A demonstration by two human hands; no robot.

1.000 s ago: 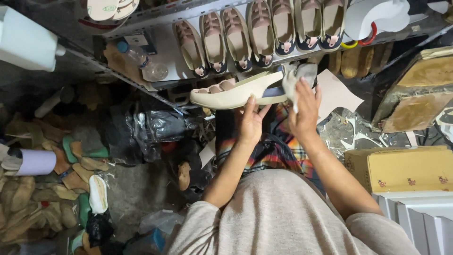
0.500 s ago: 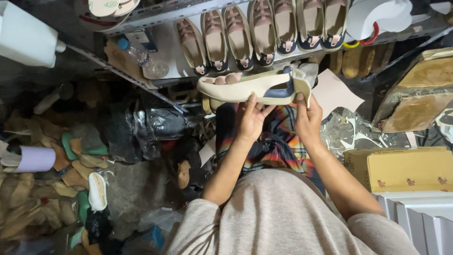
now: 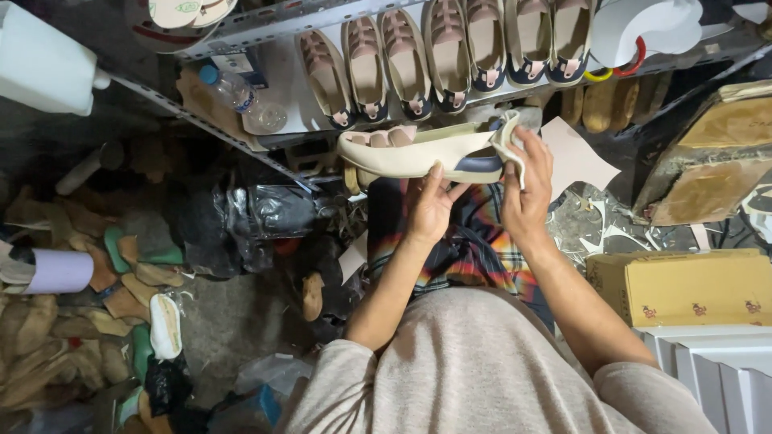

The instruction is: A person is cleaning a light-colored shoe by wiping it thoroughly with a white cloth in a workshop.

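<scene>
Item: cream-coloured slip-on shoe with pink strap and dark blue heel patch [image 3: 418, 151], held sideways in the upper middle of the frame, toe pointing left, heel to the right, just below the shelf edge.

Left hand [image 3: 432, 210]: under the shoe's middle, fingers curled up against its sole side, thumb on the near face; closed on the shoe.

Right hand [image 3: 527, 186]: at the heel end, fingers wrapped around the back of the shoe and pinching a pale loose flap there; closed on the shoe. Whether the flap is a lining or a separate strip cannot be told from this view.

Surroundings:
- Grey metal shelf [image 3: 265, 20] across the top of the frame, carrying a row of matching cream shoes with pink straps [image 3: 450, 52], toes toward the viewer.
- Clear plastic water bottle with blue cap [image 3: 241, 100], lying on the shelf at upper left of centre.
- Brown cardboard box [image 3: 683, 285] at right, middle height, well apart from the hands.
- Heap of tan and green sole pieces [image 3: 80, 297] on the floor at left.
- Plaid cloth [image 3: 474, 249] across the lap, directly below the hands.
</scene>
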